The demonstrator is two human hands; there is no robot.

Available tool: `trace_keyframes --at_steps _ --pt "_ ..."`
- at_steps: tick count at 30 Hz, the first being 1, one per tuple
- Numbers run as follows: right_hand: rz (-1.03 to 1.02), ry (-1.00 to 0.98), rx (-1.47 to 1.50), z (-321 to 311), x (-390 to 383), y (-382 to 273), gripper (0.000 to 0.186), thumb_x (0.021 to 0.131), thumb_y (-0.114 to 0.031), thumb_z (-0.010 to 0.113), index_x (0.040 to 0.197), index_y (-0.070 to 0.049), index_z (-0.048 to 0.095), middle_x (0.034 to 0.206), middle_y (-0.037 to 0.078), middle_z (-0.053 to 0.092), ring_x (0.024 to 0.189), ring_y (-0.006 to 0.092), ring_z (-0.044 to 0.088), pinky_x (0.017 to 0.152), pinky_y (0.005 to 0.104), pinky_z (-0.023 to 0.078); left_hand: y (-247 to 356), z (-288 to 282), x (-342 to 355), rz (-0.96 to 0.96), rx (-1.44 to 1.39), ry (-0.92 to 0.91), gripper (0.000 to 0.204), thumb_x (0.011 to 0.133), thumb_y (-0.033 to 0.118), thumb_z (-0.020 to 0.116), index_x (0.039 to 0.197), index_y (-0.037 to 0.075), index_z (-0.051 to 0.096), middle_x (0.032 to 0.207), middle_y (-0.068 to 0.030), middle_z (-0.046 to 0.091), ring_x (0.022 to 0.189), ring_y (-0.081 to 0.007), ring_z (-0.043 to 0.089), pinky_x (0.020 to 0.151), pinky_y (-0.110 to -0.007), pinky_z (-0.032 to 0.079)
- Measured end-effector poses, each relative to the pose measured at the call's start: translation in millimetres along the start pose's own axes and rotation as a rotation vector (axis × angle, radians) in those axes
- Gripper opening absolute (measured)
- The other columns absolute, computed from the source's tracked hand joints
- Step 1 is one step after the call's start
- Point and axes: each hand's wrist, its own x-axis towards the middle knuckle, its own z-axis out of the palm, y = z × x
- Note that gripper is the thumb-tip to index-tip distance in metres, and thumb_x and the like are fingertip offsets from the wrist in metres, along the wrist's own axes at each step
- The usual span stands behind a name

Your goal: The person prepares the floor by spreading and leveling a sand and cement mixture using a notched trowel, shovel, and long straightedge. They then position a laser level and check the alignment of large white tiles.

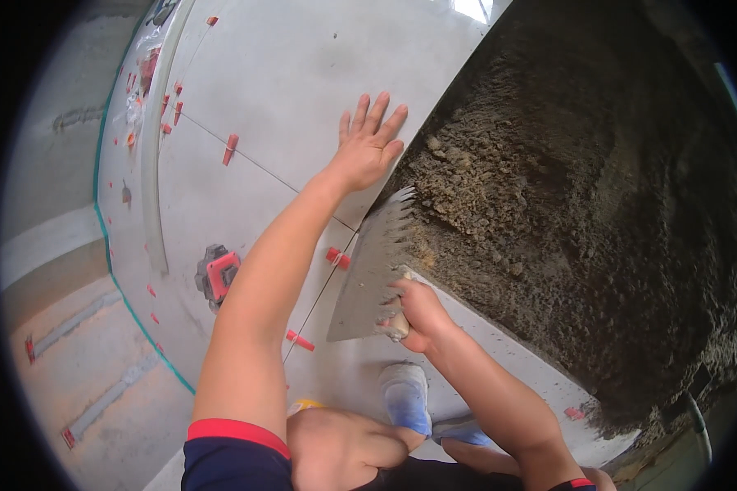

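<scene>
Closest in are a bare knee (323,446) and a navy sleeve (237,466) with red trim, with a pair of blue and grey shoes (405,401) down on the pale tiles (262,65).

Just ahead of the shoes, the right hand (424,315) has its fingers wrapped tight round the handle of a notched trowel (364,270). It's a wide grey blade, sitting over the tile edge with its toothed side facing the dark mortar bed (540,196). The handle's pretty caked with muck too. Can't really tell if the blade is flat on the tile or slightly lifted.

Left of the trowel there's a red wedge (337,259) right by a tile joint, another one lower down, and a red-and-black device (219,274) near the left forearm.

Further up, the left hand (368,155) is wide open, palm down, fingers spread on the tile close to where it meets the mortar. Nothing in its grip. The mortar fills most of the right side, all rough and crumbly, with a lumpier patch just beside the trowel's teeth.

Over on the far left, a long pale bar (151,164) lies on the tiles with more red wedges next to it, plus a teal line (106,237) running along the tiles' outer edge.
</scene>
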Motion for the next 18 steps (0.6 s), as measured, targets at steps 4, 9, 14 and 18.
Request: trace_keyframes --at_steps 4,9,14,18 --pt "0.056 -0.057 0.069 -9.0 10.5 7.2 0.011 0.082 -0.010 0.049 0.087 -0.001 0.044 0.067 0.008 0.046 0.050 0.0166 0.044 0.044 0.0322 0.040 -0.5 -1.8 -0.6 0.001 0.006 -0.003 0.053 0.093 0.038 0.036 0.142 0.026 0.019 0.150 -0.0068 0.003 0.137 -0.0288 -0.004 0.107 -0.049 -0.002" --pt "0.048 -0.045 0.116 0.4 3.3 4.5 0.010 0.083 -0.011 0.048 0.085 -0.002 0.043 0.063 0.007 0.045 0.048 0.0173 0.044 0.044 0.0327 0.040 1.6 0.9 1.7 0.018 0.006 0.026 0.054 0.092 0.037 0.037 0.142 0.026 0.019 0.150 -0.0070 0.004 0.137 -0.0291 -0.003 0.107 -0.049 -0.001" --pt "-0.059 0.037 -0.102 -21.2 -13.7 -30.1 0.007 0.084 -0.011 0.048 0.083 -0.004 0.046 0.063 0.006 0.048 0.047 0.0152 0.048 0.039 0.0308 0.041 3.4 -3.1 3.3 0.004 0.013 0.017 0.058 0.090 0.040 0.041 0.142 0.026 0.020 0.150 -0.0067 0.005 0.138 -0.0290 -0.002 0.107 -0.050 0.000" --pt "-0.364 0.227 -0.429 -84.2 -70.1 -95.3 0.020 0.083 -0.013 0.053 0.100 -0.006 0.047 0.071 0.005 0.051 0.047 0.0095 0.048 0.037 0.0263 0.044 0.9 -3.8 -25.8 0.008 0.015 -0.006 0.091 0.077 0.055 0.055 0.144 0.018 0.006 0.149 -0.0123 -0.006 0.137 -0.0312 -0.007 0.106 -0.052 -0.002"
